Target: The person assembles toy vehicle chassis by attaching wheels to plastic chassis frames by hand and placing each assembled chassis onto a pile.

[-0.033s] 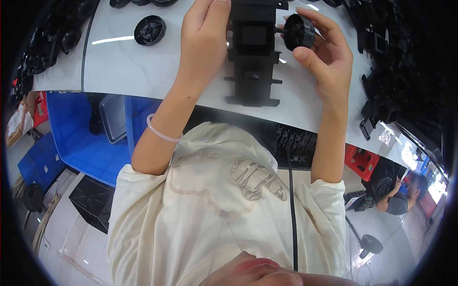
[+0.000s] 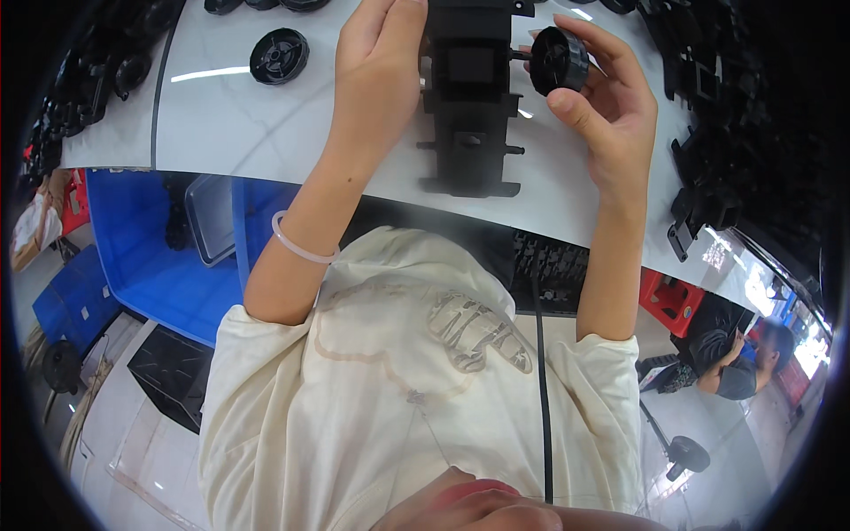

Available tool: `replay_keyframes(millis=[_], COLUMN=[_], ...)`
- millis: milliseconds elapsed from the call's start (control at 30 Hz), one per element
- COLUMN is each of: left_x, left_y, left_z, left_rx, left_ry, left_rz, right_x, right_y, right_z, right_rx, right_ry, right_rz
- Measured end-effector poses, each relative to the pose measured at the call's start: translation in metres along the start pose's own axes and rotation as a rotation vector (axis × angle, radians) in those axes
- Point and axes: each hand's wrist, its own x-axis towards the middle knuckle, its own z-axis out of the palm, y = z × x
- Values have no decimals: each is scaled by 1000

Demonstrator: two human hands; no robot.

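A black plastic toy-car chassis lies on the white tabletop in front of me, its far end cut off by the upper edge. My left hand grips its left side, with the fingertips out of sight. A round black wheel sits between the thumb and fingers of my right hand, at the chassis's right side. The wheel's spoked face is turned toward a thin axle that sticks out there. Whether the axle tip has entered the hub I cannot tell. Another black wheel rests left of my left hand.
More black wheels are at the far edge of view. Black plastic parts are heaped at the right and left of the white table. Below its edge stands a blue bin. A seated person is at the far right.
My right hand and the wheel have shifted very slightly right, away from the chassis, and the wheel is turned a little. My left hand and the chassis have barely moved.
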Motion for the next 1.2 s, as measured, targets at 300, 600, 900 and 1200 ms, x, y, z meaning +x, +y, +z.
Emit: replay_keyframes(millis=[300, 600, 900, 1200], left_x=[-7, 14, 27, 37], left_y=[0, 6, -13, 7], left_z=[0, 5, -3, -2], left_rx=[-189, -130, 138, 347], left_ry=[-99, -463, -682, -455], left_rz=[-190, 80, 470, 178], right_x=[-4, 16, 22, 51], right_y=[1, 9, 13, -2], right_z=[10, 43, 40, 12], right_rx=[-49, 268, 294, -550], right_ry=[-100, 154, 93, 192], right_rz=[-8, -93, -111, -317])
